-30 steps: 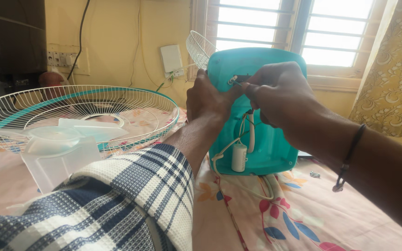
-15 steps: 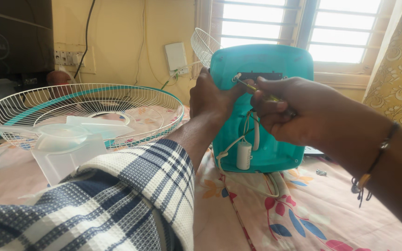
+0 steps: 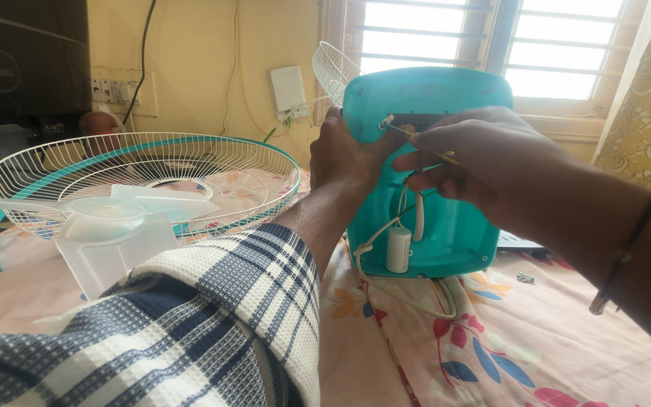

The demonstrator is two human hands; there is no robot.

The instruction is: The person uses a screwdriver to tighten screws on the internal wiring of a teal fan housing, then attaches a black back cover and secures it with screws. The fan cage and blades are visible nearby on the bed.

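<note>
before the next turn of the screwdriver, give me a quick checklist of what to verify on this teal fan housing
1. Left hand braces the teal fan housing: ok, it grips the upper left edge.
2. Screwdriver tip meets the screw near the top of the housing: ok as far as it shows; the seating in the head cannot be told.
3. Right hand grip on the screwdriver: ok, fingers closed round it.
4. White capacitor and its wires away from the tool: ok, they hang lower in the housing.
5. Loose screw on the floral sheet: not ok, it lies unsecured beside the housing.
6. Wire grille and clear blade set aside: ok, off to the left.
</note>
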